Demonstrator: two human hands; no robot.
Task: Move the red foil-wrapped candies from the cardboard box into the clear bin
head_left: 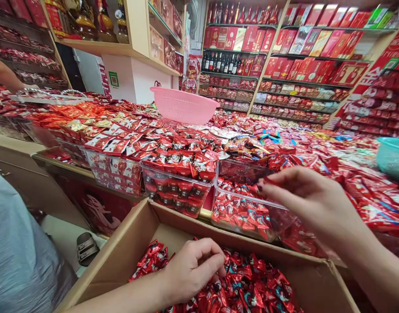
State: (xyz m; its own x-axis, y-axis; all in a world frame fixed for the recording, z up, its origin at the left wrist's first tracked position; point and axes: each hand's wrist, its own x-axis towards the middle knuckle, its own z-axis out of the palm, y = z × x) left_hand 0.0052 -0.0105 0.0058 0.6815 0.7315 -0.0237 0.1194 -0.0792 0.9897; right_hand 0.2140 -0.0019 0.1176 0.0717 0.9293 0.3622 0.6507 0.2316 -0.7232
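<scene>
An open cardboard box [193, 224] in front of me holds a heap of red-wrapped candies [248, 282]. My left hand [196, 267] rests on this heap, its fingers curled inward; whatever lies under the fingertips is hidden. Above a clear plastic bin [241, 213], partly filled with small red candies, my right hand [304, 200] pinches a small red-wrapped candy [267, 181] between thumb and fingers. Just left of that bin stands another clear bin [176, 191], piled high with dark candies in red wrappers.
A pink basket [186, 106] sits on the candy display, and a teal basket [393, 158] stands at the right edge. A person in grey-blue clothing [20, 243] is close on the left. Another person's arm [7, 74] reaches over a tray at far left. Stocked shelves line the back.
</scene>
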